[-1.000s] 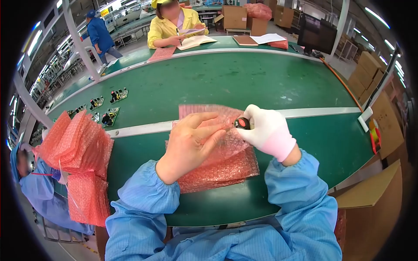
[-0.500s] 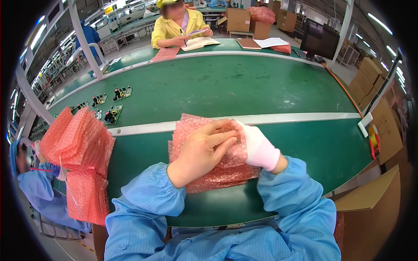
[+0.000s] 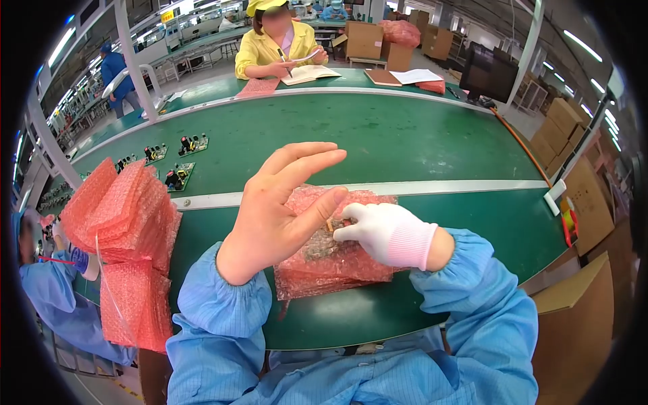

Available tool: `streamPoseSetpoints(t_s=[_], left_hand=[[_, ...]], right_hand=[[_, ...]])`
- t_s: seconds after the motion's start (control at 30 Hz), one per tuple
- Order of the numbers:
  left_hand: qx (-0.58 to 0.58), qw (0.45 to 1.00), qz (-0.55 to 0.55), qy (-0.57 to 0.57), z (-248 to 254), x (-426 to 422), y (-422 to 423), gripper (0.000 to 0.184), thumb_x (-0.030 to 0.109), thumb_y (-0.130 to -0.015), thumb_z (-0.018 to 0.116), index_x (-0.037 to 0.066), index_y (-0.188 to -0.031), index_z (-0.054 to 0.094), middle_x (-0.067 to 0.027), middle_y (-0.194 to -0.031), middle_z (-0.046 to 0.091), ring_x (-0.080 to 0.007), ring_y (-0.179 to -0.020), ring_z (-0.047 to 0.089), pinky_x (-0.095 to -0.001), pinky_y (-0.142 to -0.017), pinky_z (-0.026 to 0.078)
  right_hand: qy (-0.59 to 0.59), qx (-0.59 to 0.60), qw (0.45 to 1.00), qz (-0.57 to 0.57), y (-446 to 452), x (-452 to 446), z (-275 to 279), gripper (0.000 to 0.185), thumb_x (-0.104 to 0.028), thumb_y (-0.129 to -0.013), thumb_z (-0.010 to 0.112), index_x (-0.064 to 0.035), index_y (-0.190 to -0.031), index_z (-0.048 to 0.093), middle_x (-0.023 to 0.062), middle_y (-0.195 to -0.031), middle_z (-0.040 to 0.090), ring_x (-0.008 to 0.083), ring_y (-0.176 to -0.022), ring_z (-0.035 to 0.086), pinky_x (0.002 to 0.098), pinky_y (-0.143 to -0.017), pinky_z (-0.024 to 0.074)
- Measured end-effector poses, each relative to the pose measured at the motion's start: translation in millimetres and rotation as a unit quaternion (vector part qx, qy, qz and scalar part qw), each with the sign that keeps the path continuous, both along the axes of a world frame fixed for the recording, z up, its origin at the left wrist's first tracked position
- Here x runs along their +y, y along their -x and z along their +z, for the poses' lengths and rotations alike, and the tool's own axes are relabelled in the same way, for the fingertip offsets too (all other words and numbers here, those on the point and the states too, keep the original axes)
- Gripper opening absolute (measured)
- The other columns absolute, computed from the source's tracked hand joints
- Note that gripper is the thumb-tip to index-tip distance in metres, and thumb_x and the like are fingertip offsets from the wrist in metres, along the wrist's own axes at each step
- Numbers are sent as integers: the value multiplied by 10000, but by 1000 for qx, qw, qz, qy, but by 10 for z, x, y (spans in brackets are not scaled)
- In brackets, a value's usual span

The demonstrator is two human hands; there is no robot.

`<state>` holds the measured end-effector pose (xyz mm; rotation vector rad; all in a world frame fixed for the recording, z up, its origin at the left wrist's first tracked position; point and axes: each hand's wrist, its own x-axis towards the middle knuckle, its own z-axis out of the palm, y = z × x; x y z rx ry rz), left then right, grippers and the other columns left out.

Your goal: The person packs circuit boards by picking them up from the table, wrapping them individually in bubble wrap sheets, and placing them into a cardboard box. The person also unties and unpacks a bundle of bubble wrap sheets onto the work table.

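My bare left hand [image 3: 280, 202] is raised over the pink bubble-wrap bags [image 3: 324, 279], fingers stretched and thumb apart, holding nothing. In a white glove with a pink cuff, my right hand [image 3: 385, 231] is closed at the fingertips on what looks like a circuit board [image 3: 318, 248], greyish-green with dark and tan parts. The board lies on or in the top bag; which of these I cannot tell, as my hands partly cover it. Under it the bags lie in a flat stack on the green bench.
Tall stacks of pink bubble-wrap bags [image 3: 128, 223] stand at the left. Several circuit boards [image 3: 179, 175] lie beyond the white rail [image 3: 459, 187]. A person in yellow [image 3: 290, 50] writes across the bench. Red-handled tool [image 3: 571, 226] and open carton [image 3: 574, 310] are at the right.
My left hand has lifted off the bags, up and left, and its fingers have spread. My right hand has shifted slightly, and the board now shows beneath it.
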<state>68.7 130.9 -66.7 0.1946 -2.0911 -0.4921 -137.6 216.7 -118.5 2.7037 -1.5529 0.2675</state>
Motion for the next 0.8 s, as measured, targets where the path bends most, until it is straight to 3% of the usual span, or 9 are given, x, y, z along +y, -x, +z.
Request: streamPoseSetpoints(t_s=[0.1, 0.3, 0.4, 0.47, 0.57, 0.6, 0.67, 0.77, 0.8], left_hand=[[12, 1000, 3, 13, 44, 19, -47, 338, 114, -835, 705, 36, -1162, 666, -158, -1172, 646, -289, -1076, 627, -362, -922, 483], [23, 1000, 10, 8, 132, 52, -183, 285, 98, -838, 697, 27, -1114, 686, -144, -1124, 669, -269, -1055, 636, -348, -915, 482], [49, 997, 40, 35, 160, 12, -237, 272, 101, -810, 737, 36, -1070, 696, -140, -1054, 681, -267, -981, 660, -339, -855, 509], [45, 997, 60, 26, 188, -9, -290, 247, 79, -823, 717, 32, -1065, 697, -132, -1072, 687, -248, -997, 652, -329, -879, 488], [42, 996, 70, -40, 169, -18, -327, 228, 50, -899, 626, -1, -1114, 679, -98, -1121, 671, -192, -1074, 604, -302, -946, 439], [37, 995, 78, -44, 114, -122, -323, 233, 76, -936, 593, -7, -1139, 670, -96, -1139, 664, -188, -1092, 597, -295, -960, 431], [-17, 993, 118, -24, 42, -288, -289, 256, 118, -986, 532, -21, -1162, 655, -116, -1182, 656, -190, -1110, 597, -286, -979, 427], [-72, 990, 116, -33, -90, -471, -97, 308, 143, -1013, 478, -29, -1235, 604, -124, -1202, 649, -205, -1101, 611, -298, -960, 455], [-78, 990, 43, -107, -252, -744, -60, 329, 147, -1018, 468, -18, -1286, 564, -130, -1225, 637, -212, -1111, 609, -299, -962, 457]], right_hand=[[-52, -5, 999, -15, -51, -63, -3, 326, 24, -773, 569, -124, -1061, 615, 146, -1020, 540, 345, -898, 614, 423, -740, 514], [-58, 24, 998, -27, -90, -38, 121, 208, -40, -802, 550, -97, -1000, 580, 175, -960, 540, 371, -824, 613, 444, -733, 503], [85, 10, 995, -44, 14, 324, 330, 174, -80, -799, 568, -98, -972, 566, 163, -933, 532, 364, -853, 594, 439, -712, 515], [163, 43, 975, -142, 73, 765, 751, 185, -65, -788, 571, -113, -967, 566, 124, -942, 546, 331, -855, 604, 404, -698, 521], [357, 74, 895, -255, 317, 1672, 1269, 343, 49, -738, 578, -105, -1044, 593, 125, -972, 587, 308, -801, 612, 375, -677, 515], [382, 28, 861, -334, 401, 2053, 1371, 308, 3, -780, 587, -84, -1075, 598, 123, -930, 603, 268, -774, 622, 344, -678, 510], [416, -34, 768, -486, 772, 3005, 1445, 321, -21, -859, 584, -37, -1180, 571, -6, -994, 586, 86, -770, 526, 237, -705, 455], [463, 80, 585, -661, 1001, 4280, 1259, 266, -89, -845, 650, -26, -1101, 617, -5, -896, 619, 79, -777, 565, 242, -720, 475], [454, 116, 571, -674, 1108, 4733, 1108, 248, -133, -821, 694, -21, -1036, 642, 10, -867, 648, 82, -792, 591, 254, -742, 494]])
